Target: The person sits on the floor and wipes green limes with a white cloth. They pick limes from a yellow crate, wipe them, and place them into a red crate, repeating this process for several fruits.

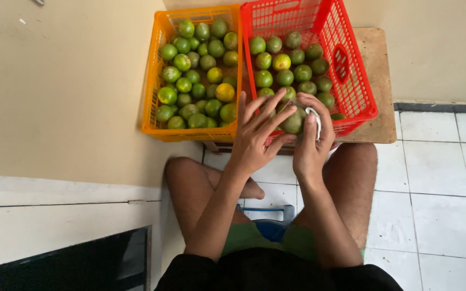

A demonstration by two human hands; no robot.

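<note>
Two crates of green citrus fruit stand side by side in front of me: an orange crate (152, 81) on the left and a red crate (360, 81) on the right. My right hand (311, 143) grips one green fruit (292, 123) at the red crate's near edge, together with a small white piece (316, 119) against the fruit. My left hand (257, 134) has its fingers spread and touches the same fruit from the left. One yellow fruit (225, 92) lies among the green ones in the orange crate.
The crates rest on a low wooden board (379, 81) against a beige wall (60, 91). My bare knees are below the crates, over a white tiled floor (438, 178). A dark panel (82, 264) sits at the lower left.
</note>
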